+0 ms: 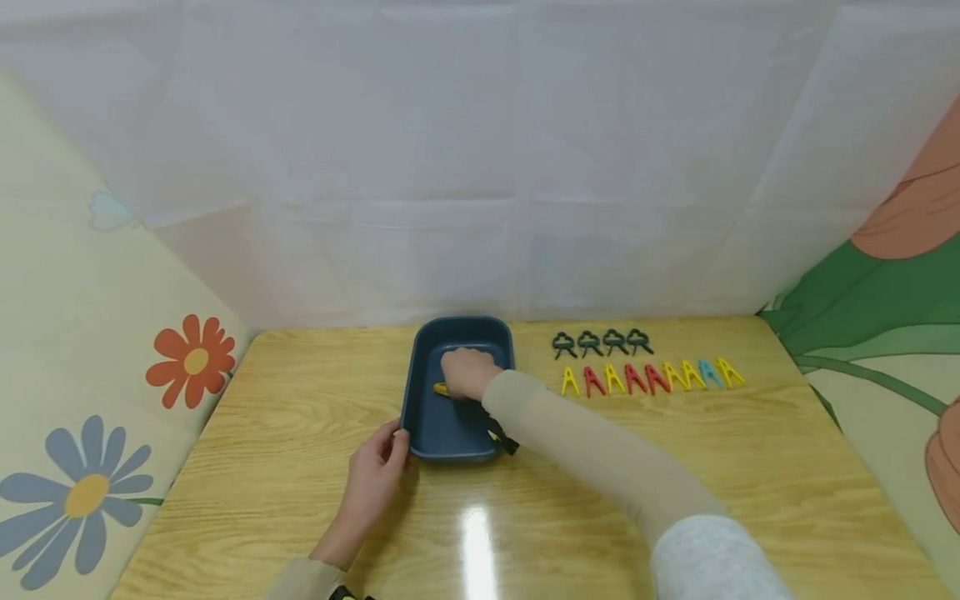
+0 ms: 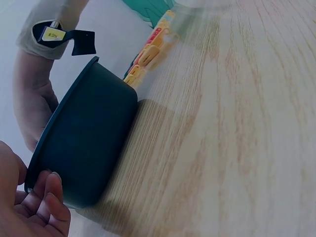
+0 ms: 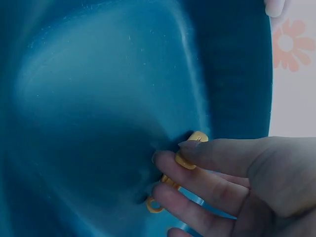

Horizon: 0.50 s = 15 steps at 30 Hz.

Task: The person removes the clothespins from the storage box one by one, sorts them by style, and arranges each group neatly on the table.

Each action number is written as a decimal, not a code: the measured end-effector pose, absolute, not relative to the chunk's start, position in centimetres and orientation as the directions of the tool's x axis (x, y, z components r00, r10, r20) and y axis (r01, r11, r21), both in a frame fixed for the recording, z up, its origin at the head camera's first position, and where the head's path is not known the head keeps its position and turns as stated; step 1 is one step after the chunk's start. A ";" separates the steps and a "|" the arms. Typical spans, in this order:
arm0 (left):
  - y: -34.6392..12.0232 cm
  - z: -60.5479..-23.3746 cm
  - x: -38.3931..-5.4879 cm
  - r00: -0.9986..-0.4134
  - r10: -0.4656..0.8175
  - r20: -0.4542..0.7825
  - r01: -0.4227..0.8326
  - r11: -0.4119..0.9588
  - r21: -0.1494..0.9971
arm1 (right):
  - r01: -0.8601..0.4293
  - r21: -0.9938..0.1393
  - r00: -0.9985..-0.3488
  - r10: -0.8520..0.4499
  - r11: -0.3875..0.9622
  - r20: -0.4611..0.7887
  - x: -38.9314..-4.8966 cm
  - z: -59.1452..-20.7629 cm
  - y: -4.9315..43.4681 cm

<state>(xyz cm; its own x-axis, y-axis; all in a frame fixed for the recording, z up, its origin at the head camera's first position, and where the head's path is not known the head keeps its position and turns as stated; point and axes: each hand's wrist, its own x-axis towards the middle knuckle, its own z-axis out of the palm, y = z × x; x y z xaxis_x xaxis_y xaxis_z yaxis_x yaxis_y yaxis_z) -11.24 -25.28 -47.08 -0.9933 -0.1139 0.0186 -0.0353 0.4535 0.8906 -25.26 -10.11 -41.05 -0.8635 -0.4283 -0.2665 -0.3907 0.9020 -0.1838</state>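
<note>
A deep blue rectangular tray [image 1: 442, 432] stands on the wooden table. My left hand [image 1: 377, 462] holds its near left corner, thumb at the rim and curled fingers against the outer wall [image 2: 89, 133]. Inside the tray, my right hand [image 1: 467, 372] reaches low over the floor. Between its thumb and fingers it pinches a yellow plastic clip [image 3: 186, 162], partly hidden by the fingertips. A yellow ring-shaped end [image 3: 154, 205] shows below the fingers, and a light blue bit peeks out behind them. In the head view, the right forearm covers the tray's right side.
Right of the tray, a row of yellow, red and blue plastic clips [image 1: 633, 379] lies on the table [image 1: 300, 392]. Several black clips [image 1: 588, 343] form a shorter row behind. A white sheet [image 1: 442, 167] hangs at the table's back edge.
</note>
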 end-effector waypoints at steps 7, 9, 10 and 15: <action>-25.2 -47.0 -11.2 -0.993 -0.115 0.010 -0.043 0.450 0.892 | -0.397 -0.191 -0.866 -0.435 0.898 -0.246 -25.2 -41.2 -10.1; -25.2 -47.0 -11.2 -0.993 -0.115 0.008 -0.045 0.448 0.893 | -0.392 -0.203 -0.865 -0.434 0.897 -0.250 -25.1 -41.2 -10.1; -25.2 -47.0 -11.2 -0.993 -0.116 0.007 -0.046 0.448 0.893 | -0.390 -0.207 -0.865 -0.434 0.897 -0.252 -25.1 -41.1 -10.1; -25.2 -46.9 -11.2 -0.993 -0.120 0.004 -0.051 0.449 0.892 | -0.395 -0.180 -0.865 -0.430 0.901 -0.258 -25.0 -40.8 -10.1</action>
